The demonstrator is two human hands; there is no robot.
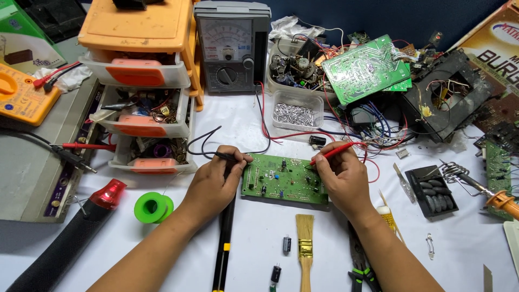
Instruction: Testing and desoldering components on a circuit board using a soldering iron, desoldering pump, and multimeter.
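A green rectangular circuit board, its long axis running left to right, lies flat in front of the grey analogue multimeter, studded with small components. The left hand pinches one black probe at the board's left edge; the right hand pinches one red probe, tip slanting down-left onto the board. Two loose capacitors and one brush lie just below the board.

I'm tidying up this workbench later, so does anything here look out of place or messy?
Yes. Two small capacitors lie loose on the white table near the brush, apart from the green circuit board that the left hand and right hand are probing. Behind, a tangle of wires spills around a tilted board.
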